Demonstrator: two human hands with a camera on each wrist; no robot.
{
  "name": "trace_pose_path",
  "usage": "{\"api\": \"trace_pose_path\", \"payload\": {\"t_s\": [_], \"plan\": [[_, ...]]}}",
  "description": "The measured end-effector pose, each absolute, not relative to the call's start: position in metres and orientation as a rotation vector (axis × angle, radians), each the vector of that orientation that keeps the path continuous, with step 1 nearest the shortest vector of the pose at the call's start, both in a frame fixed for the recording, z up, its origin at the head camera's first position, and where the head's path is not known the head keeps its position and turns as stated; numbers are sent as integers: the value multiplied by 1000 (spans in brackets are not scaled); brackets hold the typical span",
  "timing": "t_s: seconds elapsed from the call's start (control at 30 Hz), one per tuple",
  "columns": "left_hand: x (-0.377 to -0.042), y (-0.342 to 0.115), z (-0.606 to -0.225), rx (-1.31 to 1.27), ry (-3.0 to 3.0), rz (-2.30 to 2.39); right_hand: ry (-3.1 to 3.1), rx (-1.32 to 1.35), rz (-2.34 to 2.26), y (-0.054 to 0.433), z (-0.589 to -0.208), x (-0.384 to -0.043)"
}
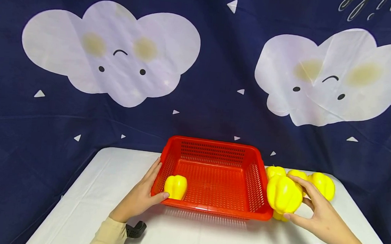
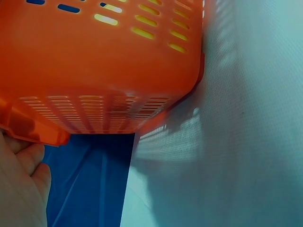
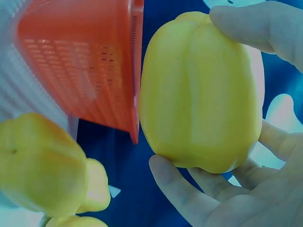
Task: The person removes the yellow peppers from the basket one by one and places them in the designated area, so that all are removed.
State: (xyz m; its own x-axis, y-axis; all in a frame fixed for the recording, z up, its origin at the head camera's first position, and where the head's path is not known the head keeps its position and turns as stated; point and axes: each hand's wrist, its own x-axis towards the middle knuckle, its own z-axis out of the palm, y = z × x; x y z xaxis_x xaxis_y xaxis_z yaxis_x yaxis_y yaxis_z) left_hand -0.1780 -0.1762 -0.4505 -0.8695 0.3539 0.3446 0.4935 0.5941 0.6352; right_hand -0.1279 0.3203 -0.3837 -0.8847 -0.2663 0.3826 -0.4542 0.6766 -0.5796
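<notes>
A red plastic basket [image 1: 216, 209] with slotted walls stands tilted towards me. One yellow bell pepper [image 1: 176, 186] lies in its front left corner. My left hand [image 1: 139, 199] grips the basket's left end, thumb over the front rim and fingers along the side; the left wrist view has those fingers [image 2: 32, 158] tucked at the rim. Just beyond the right wall, my right hand [image 1: 325, 218] holds another yellow bell pepper [image 1: 284, 194] in the air between thumb and fingers. The right wrist view puts this held pepper [image 3: 201, 94] beside the basket's edge.
Several more yellow bell peppers [image 1: 323, 185] sit at the back right of the white-covered table [image 1: 201, 239], partly behind the held one. A dark blue cloth [image 1: 226, 63] with cloud prints hangs right behind the table.
</notes>
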Motion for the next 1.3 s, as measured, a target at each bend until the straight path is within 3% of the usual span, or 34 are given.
{"api": "trace_pose_path", "payload": {"t_s": [1.3], "plan": [[-177,-175,-450,-709,-2627,-1163,-2654,454,945,390,-409,-123]]}}
